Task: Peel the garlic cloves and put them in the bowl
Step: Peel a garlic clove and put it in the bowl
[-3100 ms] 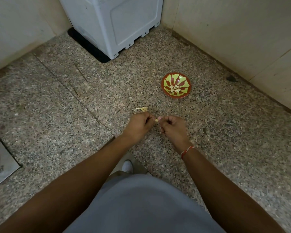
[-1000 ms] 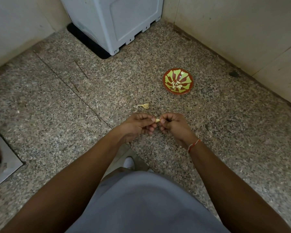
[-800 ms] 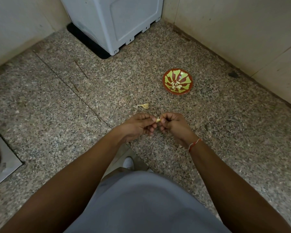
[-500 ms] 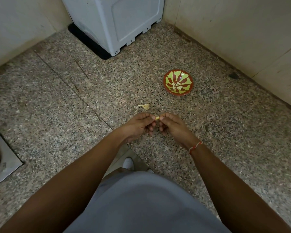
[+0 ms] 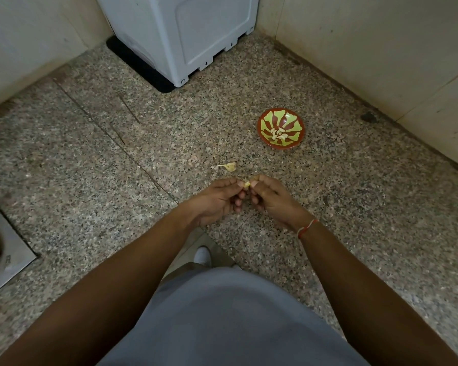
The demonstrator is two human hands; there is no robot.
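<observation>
A small pale garlic clove [image 5: 247,184] is pinched between the fingertips of my left hand [image 5: 217,200] and my right hand [image 5: 271,198], low over the speckled stone floor. Both hands touch it, thumbs and forefingers meeting at the clove. A red bowl with a green pattern [image 5: 265,120] sits on the floor beyond and to the right of my hands, with several peeled cloves [image 5: 278,133] in its middle. A piece of garlic stem and skin [image 5: 229,166] lies on the floor just beyond my left hand.
A white appliance [image 5: 185,35] stands on a black mat in the far corner. Pale walls [image 5: 381,48] close the right and left sides. A metal floor drain plate [image 5: 3,260] is at the left edge. My grey-clad lap fills the bottom.
My hands have stayed together on the clove, shifting slightly and working it with the fingertips. The bowl and the scrap on the floor have not moved.
</observation>
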